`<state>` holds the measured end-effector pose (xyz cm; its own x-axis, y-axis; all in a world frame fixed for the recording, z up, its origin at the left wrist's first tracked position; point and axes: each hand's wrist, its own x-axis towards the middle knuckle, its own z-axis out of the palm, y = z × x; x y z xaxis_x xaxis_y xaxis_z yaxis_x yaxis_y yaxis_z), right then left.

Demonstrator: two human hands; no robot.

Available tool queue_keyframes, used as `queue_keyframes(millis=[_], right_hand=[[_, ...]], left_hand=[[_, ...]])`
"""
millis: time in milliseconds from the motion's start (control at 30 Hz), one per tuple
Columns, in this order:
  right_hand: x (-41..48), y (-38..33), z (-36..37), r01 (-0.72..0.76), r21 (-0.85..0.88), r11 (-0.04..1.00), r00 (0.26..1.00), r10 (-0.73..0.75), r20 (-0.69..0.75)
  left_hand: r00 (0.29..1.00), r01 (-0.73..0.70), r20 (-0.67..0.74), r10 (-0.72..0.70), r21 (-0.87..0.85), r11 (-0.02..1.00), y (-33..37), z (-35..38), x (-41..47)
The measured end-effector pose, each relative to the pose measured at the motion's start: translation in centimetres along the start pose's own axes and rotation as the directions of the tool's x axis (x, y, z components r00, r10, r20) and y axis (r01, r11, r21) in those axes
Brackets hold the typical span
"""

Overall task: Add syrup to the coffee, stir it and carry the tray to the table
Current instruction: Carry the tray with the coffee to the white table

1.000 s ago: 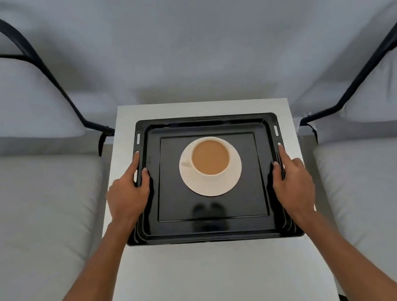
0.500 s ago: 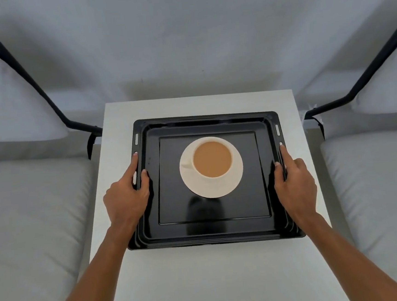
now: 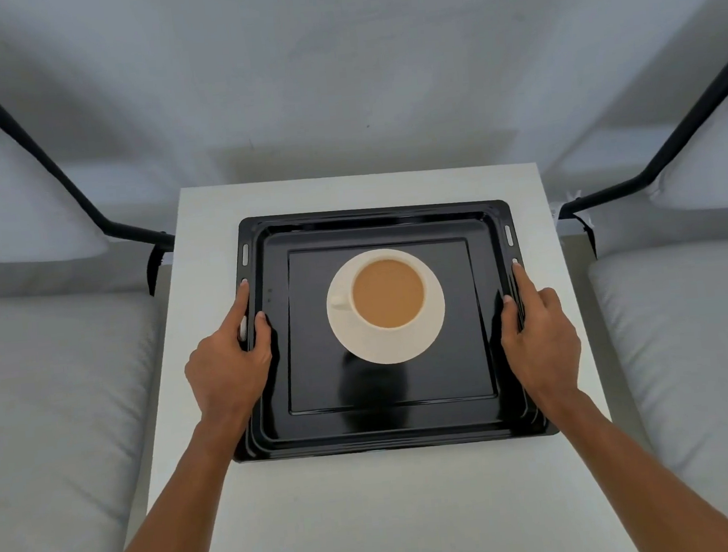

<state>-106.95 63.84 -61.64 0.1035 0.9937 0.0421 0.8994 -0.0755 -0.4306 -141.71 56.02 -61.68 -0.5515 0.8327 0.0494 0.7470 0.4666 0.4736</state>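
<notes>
Tray: a black tray [image 3: 392,423] lies flat on the white table [image 3: 387,507], held between the two hands, its near edge closer to the person than the hands.
Left hand: the left hand [image 3: 227,371] clasps the tray's left rim, thumb inside on the sloping wall, forefinger stretched along the outer edge.
Right hand: the right hand [image 3: 541,339] clasps the right rim the same way, thumb inside, forefinger along the outer edge.
Cup: a white cup [image 3: 388,293] of milky brown coffee [image 3: 388,293] stands on a white saucer [image 3: 388,344] midway between the hands and slightly beyond them, its handle turned toward the left hand.
Table: bare surface shows on all four sides of the tray, most of it nearer the person than the hands.
Left of the left hand: a grey seat cushion [image 3: 52,404] with a black frame tube [image 3: 83,203], just beside the table.
Right of the right hand: another grey cushion [image 3: 690,348] and black tube [image 3: 659,148], just beside the table.
Beyond the hands: a plain grey wall [image 3: 343,57].
</notes>
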Motion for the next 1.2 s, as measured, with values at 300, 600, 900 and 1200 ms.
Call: queue_keyframes(millis=[300,600,900,1200], right_hand=[[0.4,0.0,0.3,0.000,-0.017,1.000,1.000,0.000,0.013],[0.3,0.1,0.2,-0.010,-0.026,1.000,0.999,0.011,0.035],[0.5,0.2,-0.3,-0.006,-0.050,0.999,0.995,0.011,0.095],[-1.4,-0.3,-2.2,-0.021,-0.110,0.994,0.979,0.043,0.200]], left_hand=[[1.000,0.019,0.009,-0.019,0.012,1.000,0.1,0.2,0.4],[1.000,-0.013,0.028,0.011,0.067,0.998,0.2,0.3,0.3],[0.996,-0.041,0.085,0.027,0.174,0.984,0.9,-0.4,0.1],[0.992,0.032,0.113,-0.055,0.192,0.981,1.2,-2.4,-1.3]])
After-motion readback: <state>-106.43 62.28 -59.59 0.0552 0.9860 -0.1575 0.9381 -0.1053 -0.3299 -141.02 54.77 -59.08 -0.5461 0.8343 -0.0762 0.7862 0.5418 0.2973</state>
